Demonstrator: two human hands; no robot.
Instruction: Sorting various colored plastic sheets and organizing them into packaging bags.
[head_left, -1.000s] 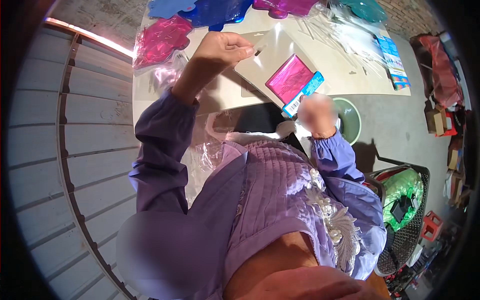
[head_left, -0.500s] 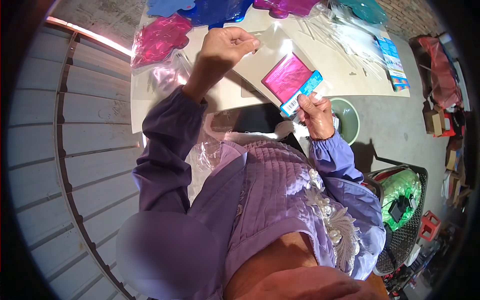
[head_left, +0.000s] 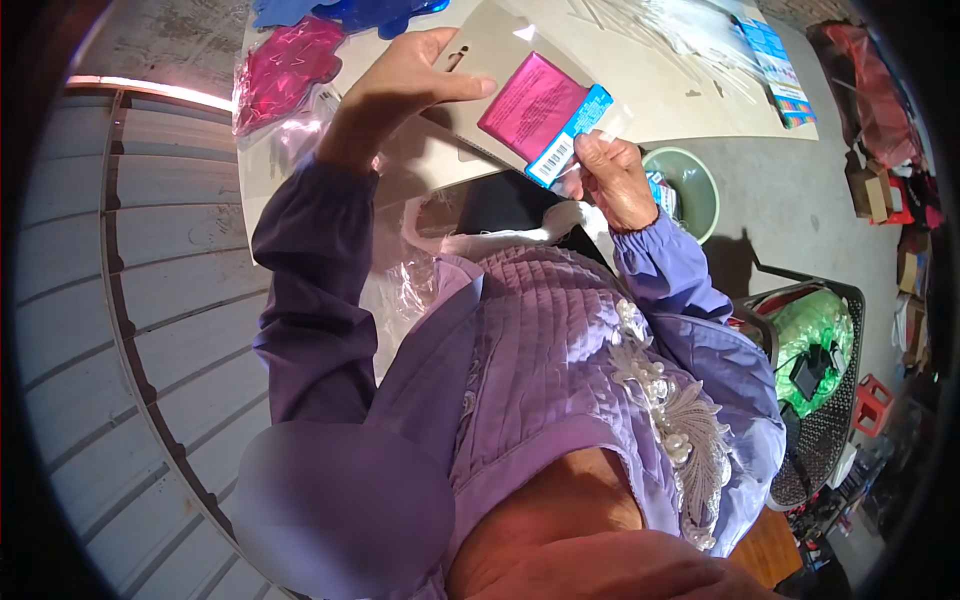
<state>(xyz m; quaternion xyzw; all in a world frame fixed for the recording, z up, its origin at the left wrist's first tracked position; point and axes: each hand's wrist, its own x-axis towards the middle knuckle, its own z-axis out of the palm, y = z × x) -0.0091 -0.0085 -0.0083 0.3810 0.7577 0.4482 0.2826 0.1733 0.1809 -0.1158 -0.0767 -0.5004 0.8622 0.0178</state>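
Observation:
My right hand [head_left: 616, 180] is closed on the lower corner of a clear plastic packet, thumb on top. Inside the packet are a flat pink pouch [head_left: 532, 106] and a blue card strip [head_left: 570, 137] with a barcode. The packet is tilted over the table's near edge. My left hand [head_left: 405, 85] is beside the packet's upper left, its thumb stretched toward the pink pouch and apart from the index finger. Its remaining fingers are mostly hidden, and I see nothing held in it.
Pink foil packs [head_left: 290, 68] and blue foil packs [head_left: 380, 15] lie on the pale table [head_left: 640, 100]. White sticks [head_left: 680, 45] and a blue printed card pack [head_left: 775, 75] are at its right. A green bucket [head_left: 708, 185] and a basket [head_left: 850, 380] with a green bag stand right.
The view has shifted, so the table sits higher. My left hand has gone from a pinch at the clear packet to thumb and index finger spread. My right hand keeps its grip.

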